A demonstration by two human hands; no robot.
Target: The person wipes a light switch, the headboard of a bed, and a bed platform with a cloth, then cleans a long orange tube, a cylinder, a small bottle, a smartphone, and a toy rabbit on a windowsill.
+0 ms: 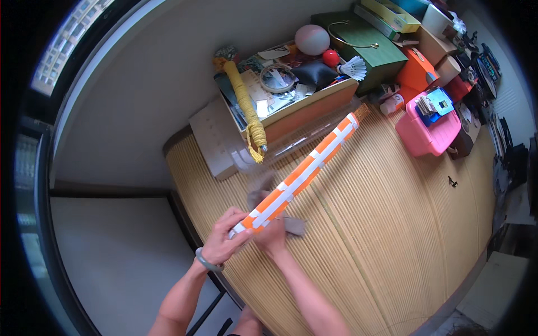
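A long, slim orange-and-white stick-like thing (305,175) slants up to the right above the mat, with something brown and bristly at its far end. My left hand (224,238), with a grey-green bangle at the wrist, is closed around its near end. Just behind that end is my right hand (272,236), partly hidden by the stick. A grey cloth (294,226), blurred in places, shows on both sides of the stick and is bunched in my right hand.
A ribbed straw-coloured mat (386,241) lies beneath. Beyond stands an open box (314,103) of odds and ends, with a yellow wrapped rod (244,95) across it. To the right are a green box (364,53), a pink bin (417,137) and a small black object (452,182).
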